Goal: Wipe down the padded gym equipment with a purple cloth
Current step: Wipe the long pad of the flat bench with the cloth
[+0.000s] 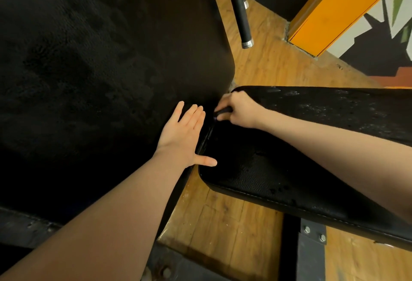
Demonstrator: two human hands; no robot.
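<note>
I see my left hand [182, 133] lying flat on the big back pad [100, 69], fingers straight and together, thumb spread out onto the seat pad [278, 169]. My right hand [239, 110] is curled tight around a dark wad — the cloth [219, 113] — pushed into the seam where the two pads meet. So little cloth shows that I cannot tell its long axis. The seat pad runs lengthwise toward the right, over the wooden floor [234, 225].
</note>
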